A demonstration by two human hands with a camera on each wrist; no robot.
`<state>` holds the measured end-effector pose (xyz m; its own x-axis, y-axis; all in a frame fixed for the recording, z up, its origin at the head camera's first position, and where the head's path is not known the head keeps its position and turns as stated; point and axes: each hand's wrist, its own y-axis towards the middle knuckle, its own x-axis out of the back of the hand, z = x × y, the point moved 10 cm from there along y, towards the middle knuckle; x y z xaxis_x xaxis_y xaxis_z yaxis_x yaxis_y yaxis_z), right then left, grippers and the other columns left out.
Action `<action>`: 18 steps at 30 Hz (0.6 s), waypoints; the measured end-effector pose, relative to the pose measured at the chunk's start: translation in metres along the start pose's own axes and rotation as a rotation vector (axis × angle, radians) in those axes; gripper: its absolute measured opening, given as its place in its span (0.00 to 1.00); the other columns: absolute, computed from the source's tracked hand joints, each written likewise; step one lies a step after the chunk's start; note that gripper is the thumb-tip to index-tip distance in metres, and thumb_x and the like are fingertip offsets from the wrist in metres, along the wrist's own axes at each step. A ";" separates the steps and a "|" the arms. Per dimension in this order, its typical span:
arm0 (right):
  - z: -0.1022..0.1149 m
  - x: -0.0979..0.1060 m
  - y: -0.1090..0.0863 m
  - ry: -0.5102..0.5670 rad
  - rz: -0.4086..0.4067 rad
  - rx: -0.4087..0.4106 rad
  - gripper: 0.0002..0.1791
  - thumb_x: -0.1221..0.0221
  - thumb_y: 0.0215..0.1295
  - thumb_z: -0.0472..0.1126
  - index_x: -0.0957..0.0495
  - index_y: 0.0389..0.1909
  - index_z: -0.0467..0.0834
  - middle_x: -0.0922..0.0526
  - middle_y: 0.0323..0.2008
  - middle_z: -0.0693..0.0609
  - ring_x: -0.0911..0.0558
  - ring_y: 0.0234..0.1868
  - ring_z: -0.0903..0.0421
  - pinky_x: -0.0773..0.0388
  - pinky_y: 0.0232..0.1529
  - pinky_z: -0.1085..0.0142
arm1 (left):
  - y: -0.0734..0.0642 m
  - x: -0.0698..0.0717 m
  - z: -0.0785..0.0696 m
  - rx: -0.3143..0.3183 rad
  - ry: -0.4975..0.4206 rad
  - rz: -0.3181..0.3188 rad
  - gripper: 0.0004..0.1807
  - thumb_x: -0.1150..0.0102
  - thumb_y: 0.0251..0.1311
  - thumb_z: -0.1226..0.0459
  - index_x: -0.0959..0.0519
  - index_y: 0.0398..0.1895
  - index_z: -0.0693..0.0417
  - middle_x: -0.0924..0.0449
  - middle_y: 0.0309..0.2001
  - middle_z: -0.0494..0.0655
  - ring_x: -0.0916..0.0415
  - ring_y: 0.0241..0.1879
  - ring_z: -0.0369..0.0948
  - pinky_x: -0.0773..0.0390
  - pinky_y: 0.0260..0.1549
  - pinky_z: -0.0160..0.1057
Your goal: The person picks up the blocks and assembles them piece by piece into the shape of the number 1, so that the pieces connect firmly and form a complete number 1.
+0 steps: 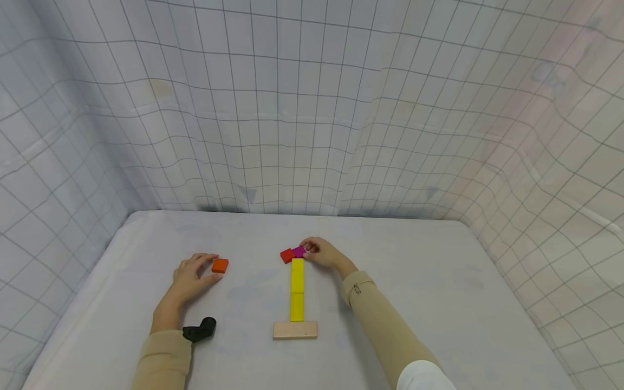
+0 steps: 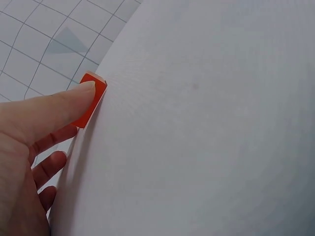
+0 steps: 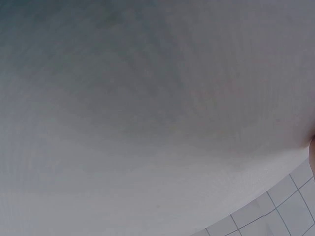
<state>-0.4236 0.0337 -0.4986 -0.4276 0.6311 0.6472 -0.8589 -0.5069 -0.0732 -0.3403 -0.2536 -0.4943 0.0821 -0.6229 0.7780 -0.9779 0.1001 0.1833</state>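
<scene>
On the left of the table, my left hand [image 1: 189,277] has its thumb and index finger at opposite edges of an orange block [image 1: 220,265]. The left wrist view shows the thumb [image 2: 64,105] lying against that orange block [image 2: 91,113], other fingers loosely bent below. Near the middle, my right hand [image 1: 324,253] pinches a purple block [image 1: 298,252] at its right side. A red block [image 1: 287,255] lies tilted against the purple one's left. Just below them, two yellow blocks [image 1: 297,276] form a vertical line in the head view. Only a sliver of hand shows in the right wrist view.
A plain wooden block [image 1: 294,330] lies crosswise at the near end of the yellow line. A black wrist device [image 1: 200,329] sits by the left cuff. White cloth covers the table [image 1: 419,292], and checked curtains [image 1: 312,119] hang behind and at both sides.
</scene>
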 end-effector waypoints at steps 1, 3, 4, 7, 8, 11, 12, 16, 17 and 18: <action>0.000 0.000 0.000 0.002 0.001 0.003 0.14 0.45 0.62 0.34 0.28 0.49 0.39 0.28 0.37 0.48 0.31 0.39 0.54 0.32 0.44 0.67 | 0.000 0.000 0.000 -0.001 0.002 -0.003 0.29 0.39 0.52 0.52 0.29 0.55 0.58 0.35 0.56 0.62 0.42 0.52 0.64 0.44 0.43 0.61; -0.001 0.001 -0.001 0.012 0.001 0.006 0.14 0.45 0.62 0.33 0.28 0.49 0.39 0.28 0.37 0.48 0.31 0.38 0.54 0.33 0.44 0.67 | -0.001 0.000 -0.001 -0.002 0.001 -0.006 0.28 0.39 0.53 0.53 0.29 0.54 0.58 0.35 0.56 0.62 0.42 0.52 0.64 0.44 0.43 0.60; -0.001 0.001 -0.001 0.014 0.002 0.008 0.14 0.45 0.62 0.33 0.28 0.49 0.39 0.28 0.37 0.48 0.31 0.38 0.54 0.33 0.44 0.67 | -0.001 0.000 -0.001 -0.003 0.001 -0.007 0.28 0.39 0.54 0.53 0.29 0.54 0.58 0.35 0.56 0.62 0.42 0.52 0.64 0.44 0.43 0.60; 0.000 0.001 -0.001 0.019 0.001 0.015 0.14 0.45 0.62 0.33 0.28 0.49 0.39 0.28 0.37 0.48 0.31 0.38 0.54 0.33 0.44 0.67 | -0.002 0.000 -0.001 -0.009 -0.001 -0.014 0.26 0.41 0.55 0.53 0.28 0.53 0.58 0.35 0.56 0.63 0.42 0.52 0.64 0.44 0.42 0.61; 0.000 0.001 -0.001 0.018 0.000 0.020 0.14 0.45 0.62 0.33 0.28 0.49 0.39 0.28 0.37 0.47 0.31 0.38 0.54 0.33 0.44 0.67 | -0.002 0.000 -0.001 -0.010 0.000 -0.017 0.26 0.41 0.56 0.53 0.28 0.53 0.59 0.35 0.55 0.64 0.41 0.52 0.64 0.44 0.43 0.61; 0.000 0.000 -0.001 0.008 0.001 0.029 0.14 0.45 0.62 0.33 0.28 0.49 0.39 0.28 0.37 0.48 0.30 0.39 0.54 0.33 0.44 0.66 | -0.002 0.001 -0.001 -0.015 0.000 -0.026 0.24 0.42 0.57 0.54 0.28 0.52 0.59 0.35 0.55 0.65 0.41 0.52 0.64 0.44 0.43 0.62; 0.000 0.000 0.000 0.004 0.001 0.027 0.14 0.45 0.62 0.33 0.28 0.49 0.39 0.28 0.37 0.48 0.31 0.39 0.54 0.33 0.45 0.66 | -0.003 0.001 -0.001 -0.015 -0.001 -0.031 0.24 0.41 0.57 0.54 0.27 0.52 0.59 0.34 0.55 0.65 0.41 0.52 0.64 0.44 0.43 0.62; -0.002 0.000 0.000 0.000 0.000 0.020 0.14 0.45 0.62 0.34 0.28 0.49 0.39 0.28 0.38 0.48 0.31 0.39 0.55 0.33 0.45 0.66 | -0.003 0.001 -0.001 -0.009 -0.016 -0.047 0.22 0.40 0.55 0.55 0.26 0.50 0.59 0.33 0.55 0.64 0.41 0.52 0.63 0.44 0.44 0.62; -0.002 0.000 0.000 0.002 -0.001 0.016 0.14 0.45 0.62 0.34 0.28 0.49 0.40 0.28 0.38 0.48 0.31 0.39 0.55 0.33 0.45 0.66 | -0.003 0.001 -0.001 -0.007 -0.018 -0.053 0.22 0.39 0.55 0.56 0.25 0.49 0.59 0.33 0.54 0.63 0.41 0.52 0.63 0.44 0.44 0.62; -0.002 0.000 0.000 0.004 -0.002 0.014 0.14 0.45 0.62 0.34 0.28 0.49 0.40 0.28 0.38 0.48 0.31 0.39 0.55 0.33 0.44 0.66 | -0.003 0.002 -0.001 -0.003 -0.021 -0.058 0.22 0.39 0.54 0.56 0.25 0.49 0.59 0.33 0.54 0.63 0.41 0.52 0.63 0.45 0.44 0.61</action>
<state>-0.4242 0.0351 -0.5000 -0.4266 0.6345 0.6445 -0.8559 -0.5134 -0.0611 -0.3374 -0.2541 -0.4931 0.1342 -0.6440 0.7531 -0.9710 0.0662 0.2296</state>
